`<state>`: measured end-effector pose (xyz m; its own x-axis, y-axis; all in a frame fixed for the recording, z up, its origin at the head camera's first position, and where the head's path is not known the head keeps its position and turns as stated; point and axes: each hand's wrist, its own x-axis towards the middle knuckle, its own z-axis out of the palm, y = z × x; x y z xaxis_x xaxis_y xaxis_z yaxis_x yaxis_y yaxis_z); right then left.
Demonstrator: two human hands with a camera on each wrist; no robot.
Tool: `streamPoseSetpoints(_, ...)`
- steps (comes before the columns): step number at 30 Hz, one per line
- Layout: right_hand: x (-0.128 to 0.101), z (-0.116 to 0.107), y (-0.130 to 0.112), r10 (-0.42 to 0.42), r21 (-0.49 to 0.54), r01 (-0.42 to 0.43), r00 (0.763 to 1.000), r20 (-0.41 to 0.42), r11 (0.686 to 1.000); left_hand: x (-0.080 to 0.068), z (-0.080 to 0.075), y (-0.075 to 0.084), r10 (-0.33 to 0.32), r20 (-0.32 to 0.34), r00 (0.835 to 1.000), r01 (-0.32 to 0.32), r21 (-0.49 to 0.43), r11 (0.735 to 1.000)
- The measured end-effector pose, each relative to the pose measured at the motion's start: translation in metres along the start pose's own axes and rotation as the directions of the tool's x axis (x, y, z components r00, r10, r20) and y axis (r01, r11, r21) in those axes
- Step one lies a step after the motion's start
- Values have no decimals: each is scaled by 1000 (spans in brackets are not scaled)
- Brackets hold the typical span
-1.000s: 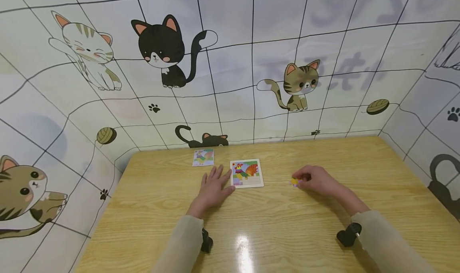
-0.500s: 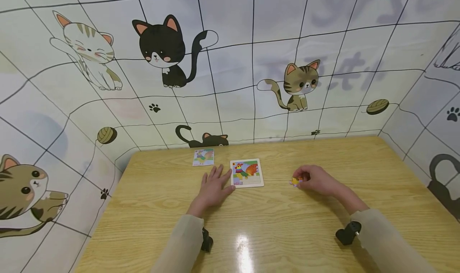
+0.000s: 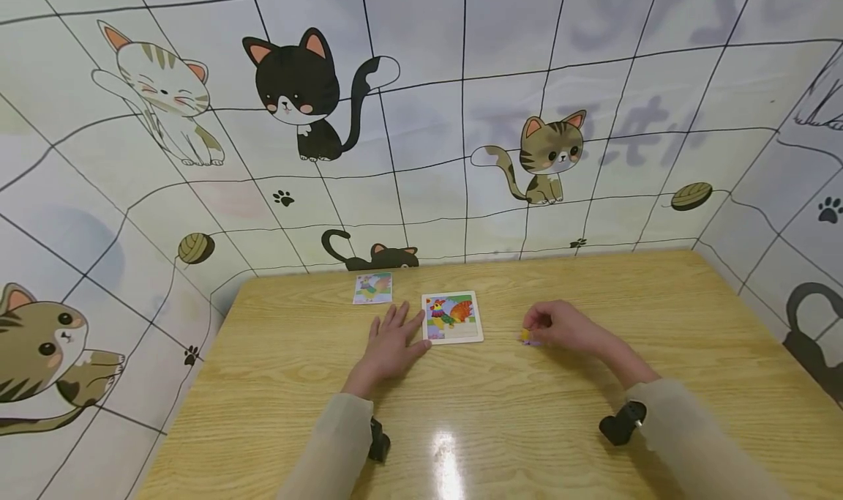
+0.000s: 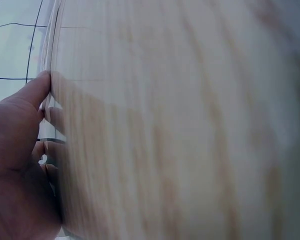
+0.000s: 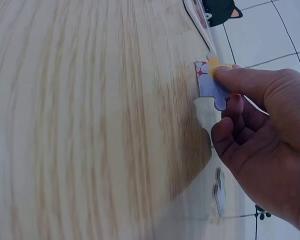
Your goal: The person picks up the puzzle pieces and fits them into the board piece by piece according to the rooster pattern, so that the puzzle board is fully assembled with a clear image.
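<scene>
Room: a wall of pale tiles printed with cartoon cats rises behind a light wooden table (image 3: 500, 383) whose grain runs side to side.

Reference card: a small printed card (image 3: 372, 288) lies at about 11 o'clock from the puzzle tray, near the table's far edge and apart from both hands.

Left hand: the left hand (image 3: 390, 342) lies flat on the table at 9 o'clock of the puzzle tray (image 3: 451, 317), fingers straight and spread, thumb just beside the tray's left edge — it grips nothing, only steadies. The left wrist view shows the thumb and palm against the wood and little else.

Puzzle tray: a square white-rimmed board with a bright rooster picture, partly filled; pale gaps show along its near side.

Right hand: the right hand (image 3: 560, 326) sits at 3 o'clock of the tray, well apart from it, with fingers curled. Thumb and forefinger pinch a puzzle piece (image 5: 213, 82) — purple with a yellow patch — held low, just off or barely touching the table.

Risk: the pinch is a light one on the piece's edge, so it could slip or twist on the way over; a piece pressed in turned the wrong way would jam, and the tray could slide if the flat left hand does not bear against it.
</scene>
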<state>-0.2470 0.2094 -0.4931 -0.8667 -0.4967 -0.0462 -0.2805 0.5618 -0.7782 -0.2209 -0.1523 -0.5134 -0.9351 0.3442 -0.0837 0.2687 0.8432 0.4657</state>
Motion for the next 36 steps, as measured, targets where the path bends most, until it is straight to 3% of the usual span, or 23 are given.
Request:
streamPoseSetpoints(11, 33, 33, -29, -56, 78, 51, 997, 62, 996, -1, -1, -1, 0, -1, 1000, 0, -12, 1000)
streamPoseSetpoints(22, 71, 60, -56, -79, 65, 77, 996, 28, 995, -1, -3, 1, 11, -4, 1000, -11, -9, 1000)
streamPoseSetpoints(36, 81, 74, -62, -69, 55, 66, 997, 41, 996, 0, -3, 2, -3, 1, 1000, 3, -2, 1000)
